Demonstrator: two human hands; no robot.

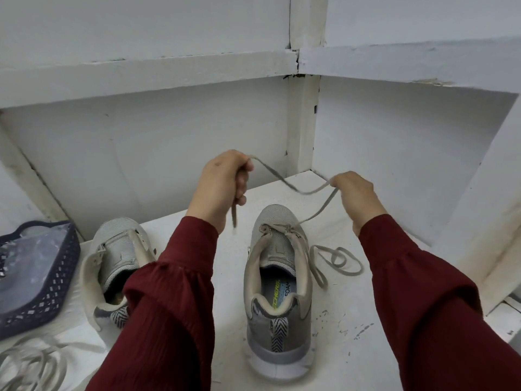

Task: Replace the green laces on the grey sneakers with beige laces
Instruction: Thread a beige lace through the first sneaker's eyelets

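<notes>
Two grey sneakers stand on a white shelf with their heels toward me. The right sneaker (277, 280) has a grey-beige lace (301, 190) threaded through its eyelets near the toe. My left hand (222, 184) grips one end of that lace above the shoe, and the tip dangles below my fist. My right hand (356, 194) pinches the lace further along, so it stretches slack between both hands. More of this lace lies looped beside the shoe (335, 261). The left sneaker (115, 255) has no lace and is partly hidden by my left sleeve.
A dark blue perforated basket (53, 300) holding a clear plastic bag sits at the far left. A loose pile of pale laces (31, 362) lies at the bottom left. White walls close the shelf behind and to the right, meeting in a corner.
</notes>
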